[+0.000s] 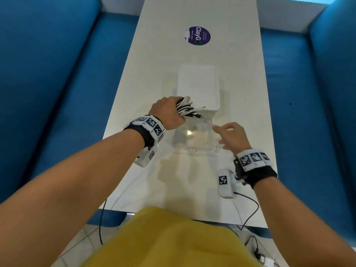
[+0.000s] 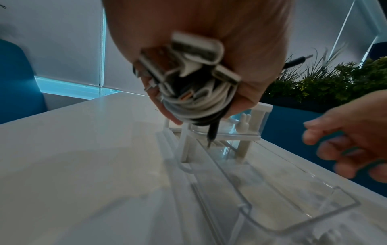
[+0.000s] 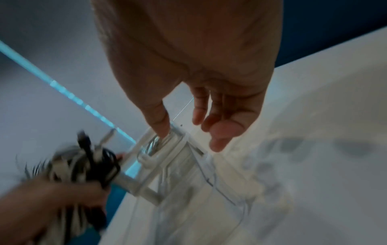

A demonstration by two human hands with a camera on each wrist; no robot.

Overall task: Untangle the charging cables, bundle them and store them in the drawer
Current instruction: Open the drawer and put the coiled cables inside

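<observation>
My left hand grips a coiled bundle of white and black charging cables, held just above the back left corner of the pulled-out clear drawer. In the left wrist view the cable bundle fills my fist, and a black plug end hangs down over the drawer. The drawer belongs to a small white organiser on the table. My right hand hovers with loose fingers beside the drawer's right wall, holding nothing. In the right wrist view the fingers spread above the drawer.
The long white table has a purple round sticker at its far end. Blue sofas flank both sides. Black leads from the wrist cameras trail off the near edge. Green plants stand beyond the table.
</observation>
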